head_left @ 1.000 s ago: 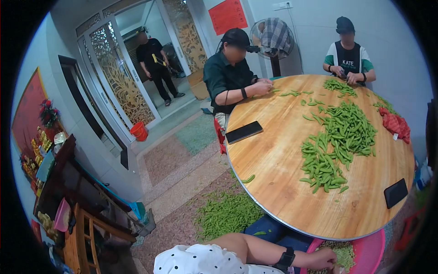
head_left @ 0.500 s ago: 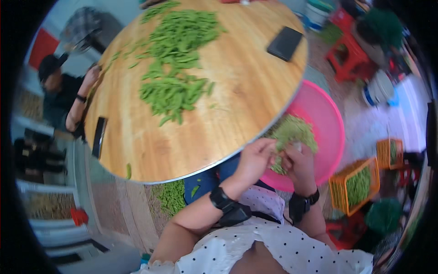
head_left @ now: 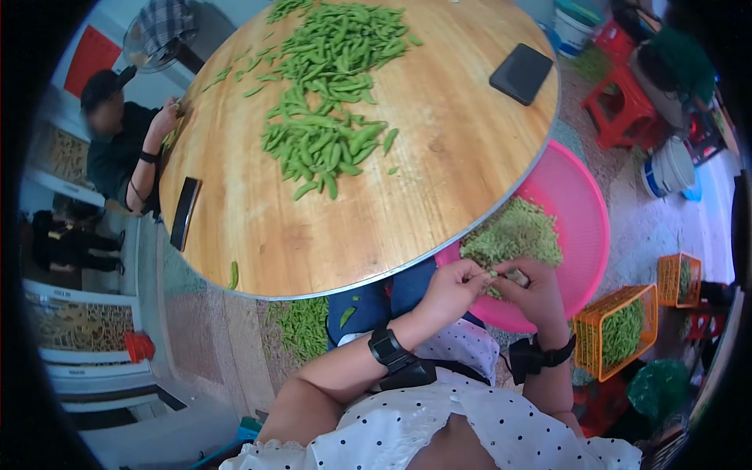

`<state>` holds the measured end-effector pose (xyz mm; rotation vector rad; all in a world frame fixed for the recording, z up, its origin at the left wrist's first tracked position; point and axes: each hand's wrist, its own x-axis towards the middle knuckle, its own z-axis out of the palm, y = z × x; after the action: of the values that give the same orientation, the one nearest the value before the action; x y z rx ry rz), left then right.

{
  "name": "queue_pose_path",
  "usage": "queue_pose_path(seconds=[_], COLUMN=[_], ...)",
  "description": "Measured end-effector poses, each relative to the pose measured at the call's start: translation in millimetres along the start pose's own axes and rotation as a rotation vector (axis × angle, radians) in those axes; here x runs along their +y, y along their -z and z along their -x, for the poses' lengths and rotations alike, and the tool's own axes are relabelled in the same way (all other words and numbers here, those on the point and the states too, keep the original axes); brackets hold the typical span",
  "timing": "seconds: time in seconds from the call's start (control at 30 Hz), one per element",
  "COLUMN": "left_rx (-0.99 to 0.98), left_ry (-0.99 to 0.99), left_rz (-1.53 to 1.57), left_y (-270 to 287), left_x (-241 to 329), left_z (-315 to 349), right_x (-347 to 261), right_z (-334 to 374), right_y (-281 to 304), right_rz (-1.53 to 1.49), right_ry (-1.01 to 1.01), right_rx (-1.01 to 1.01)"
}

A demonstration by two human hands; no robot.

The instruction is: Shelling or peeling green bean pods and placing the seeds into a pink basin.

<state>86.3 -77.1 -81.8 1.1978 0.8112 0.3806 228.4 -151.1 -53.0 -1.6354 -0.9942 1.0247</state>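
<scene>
Red stool (head_left: pixel 638 113), speckled floor (head_left: pixel 627 227)

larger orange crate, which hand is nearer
Right: the right hand is left of the larger orange crate, over the pink basin; the left hand is farther left.

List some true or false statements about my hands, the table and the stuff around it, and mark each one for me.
1. The round wooden table hides part of the pink basin. True.

2. The left hand and right hand are far apart. False: they meet at the basin, fingertips around a small green piece.

3. The green pods on the table lie between a dark phone at the left and another at the right. True.

4. The larger orange crate holds nothing. False: green pods fill much of it.

5. The seated person at the left wears a white cap. False: the cap is black.
</scene>
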Motion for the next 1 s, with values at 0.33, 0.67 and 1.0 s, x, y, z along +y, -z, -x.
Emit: queue_pose_path(seconds=[0.33,0.67,1.0], left_rx=[0.173,0.157,0.714], left_ry=[-0.222,0.061,-0.306], left_rz=[-0.39,-1.388,-1.452], left_y=[35.9,164.7,207.9], left_x=[14.2,103.7,124.1], left_z=[37.7,158.8,5.9], right_x=[-0.8,46.1,-21.8], right_z=[7.3,-5.4,-30.7], right_y=[-10.6,68.3,17.8], right_rz=[-0.166,0.119,0.032], right_ry=[-0.071,-0.035,0.008], right_rx=[0.132,0.288,0.212])
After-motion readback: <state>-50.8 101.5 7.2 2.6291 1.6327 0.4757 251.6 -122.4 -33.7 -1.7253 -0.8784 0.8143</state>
